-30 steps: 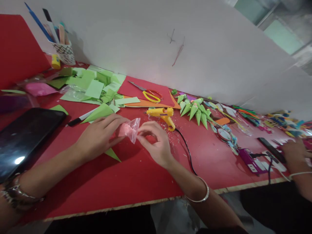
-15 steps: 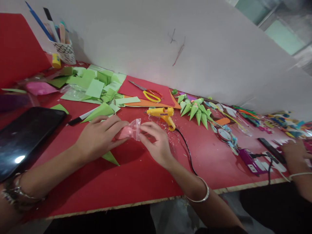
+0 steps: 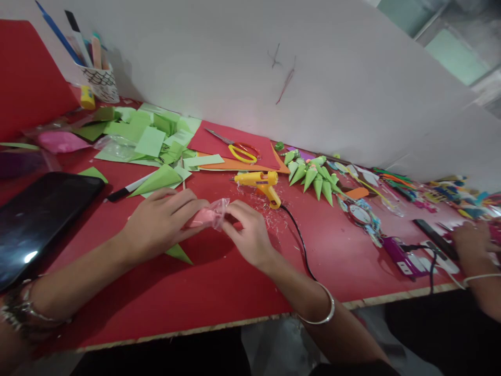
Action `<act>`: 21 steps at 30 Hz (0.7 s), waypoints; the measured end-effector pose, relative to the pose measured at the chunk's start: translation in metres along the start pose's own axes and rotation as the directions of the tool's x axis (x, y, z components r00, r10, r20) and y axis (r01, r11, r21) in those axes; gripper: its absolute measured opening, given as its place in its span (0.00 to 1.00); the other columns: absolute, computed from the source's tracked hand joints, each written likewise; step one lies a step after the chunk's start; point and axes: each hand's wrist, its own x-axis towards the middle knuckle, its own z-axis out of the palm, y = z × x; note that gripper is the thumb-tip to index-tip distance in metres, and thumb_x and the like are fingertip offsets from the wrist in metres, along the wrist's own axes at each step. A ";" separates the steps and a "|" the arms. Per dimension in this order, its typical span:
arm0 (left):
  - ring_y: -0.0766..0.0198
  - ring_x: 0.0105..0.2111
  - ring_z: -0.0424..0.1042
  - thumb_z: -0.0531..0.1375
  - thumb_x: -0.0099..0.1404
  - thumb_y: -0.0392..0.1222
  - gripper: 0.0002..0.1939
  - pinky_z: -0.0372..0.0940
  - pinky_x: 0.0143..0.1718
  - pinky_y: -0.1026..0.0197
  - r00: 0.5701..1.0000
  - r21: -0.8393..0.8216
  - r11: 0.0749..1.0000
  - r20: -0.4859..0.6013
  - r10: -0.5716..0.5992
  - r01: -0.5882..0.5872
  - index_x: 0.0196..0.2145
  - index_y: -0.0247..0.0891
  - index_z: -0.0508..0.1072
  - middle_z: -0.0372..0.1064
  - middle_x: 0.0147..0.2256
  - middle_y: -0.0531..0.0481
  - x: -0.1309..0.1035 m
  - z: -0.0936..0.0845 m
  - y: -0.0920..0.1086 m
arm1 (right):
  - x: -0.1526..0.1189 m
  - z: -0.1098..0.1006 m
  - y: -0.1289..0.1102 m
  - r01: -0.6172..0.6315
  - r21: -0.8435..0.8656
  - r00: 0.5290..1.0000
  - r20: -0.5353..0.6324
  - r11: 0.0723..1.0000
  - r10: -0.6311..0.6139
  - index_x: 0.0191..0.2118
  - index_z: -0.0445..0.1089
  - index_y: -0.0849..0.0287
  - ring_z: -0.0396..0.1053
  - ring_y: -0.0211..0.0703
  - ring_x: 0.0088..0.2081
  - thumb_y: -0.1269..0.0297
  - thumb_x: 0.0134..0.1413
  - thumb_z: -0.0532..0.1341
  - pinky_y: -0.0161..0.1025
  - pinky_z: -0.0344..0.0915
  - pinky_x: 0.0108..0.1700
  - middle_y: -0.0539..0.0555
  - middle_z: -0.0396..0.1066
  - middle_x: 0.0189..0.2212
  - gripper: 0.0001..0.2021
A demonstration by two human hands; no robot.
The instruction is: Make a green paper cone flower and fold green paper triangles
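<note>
- Your left fingers (image 3: 191,210) curl around the pink bag (image 3: 207,216); your right fingers (image 3: 238,210) pinch its clear end.
- It sits between them above the bench (image 3: 219,292), seemingly unemptied.
- Beyond, green cones (image 3: 309,178) look assembled; other paper (image 3: 151,142) lies loose.

Soft pink in the clear bag (image 3: 219,213) — plain red across the tabletop (image 3: 219,292), yellow on the glue gun (image 3: 256,180), black along its cord (image 3: 299,235), mixed greens over the paper scraps (image 3: 151,141) — black scallops on white around the cup (image 3: 100,81).

Head-worn view — forward and down, close above the table (image 3: 219,292).
</note>
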 end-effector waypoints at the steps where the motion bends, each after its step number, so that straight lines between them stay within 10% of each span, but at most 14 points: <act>1: 0.58 0.36 0.70 0.49 0.65 0.48 0.14 0.63 0.40 0.56 1.000 0.013 1.000 -0.019 0.015 -0.015 0.43 0.43 0.69 0.71 0.34 0.48 0.000 0.000 0.000 | 0.000 -0.001 0.000 0.010 0.003 1.000 -0.005 1.000 -0.010 0.33 0.67 0.58 0.64 0.38 0.33 0.69 0.55 0.54 0.35 0.62 0.36 0.51 0.66 0.29 0.05; 11: 0.56 0.34 0.70 0.51 0.64 0.49 0.15 0.63 0.36 0.56 0.994 0.030 0.999 -0.100 0.037 -0.034 0.41 0.37 0.68 0.71 0.35 0.46 0.000 -0.001 -0.006 | 0.000 0.000 -0.002 -0.123 0.262 0.971 -0.169 0.957 0.171 0.36 0.71 0.56 0.66 0.35 0.28 0.64 0.55 0.56 0.34 0.63 0.30 0.51 0.68 0.29 0.07; 21: 0.59 0.37 0.69 0.53 0.61 0.53 0.22 0.62 0.35 0.63 0.932 -0.182 0.937 -0.159 -0.326 0.297 0.49 0.38 0.63 0.69 0.40 0.46 0.004 -0.009 -0.023 | 0.002 0.000 0.002 -0.201 0.407 0.942 -0.169 0.891 0.290 0.25 0.66 0.59 0.60 0.31 0.22 0.61 0.50 0.59 0.32 0.59 0.27 0.46 0.63 0.22 0.08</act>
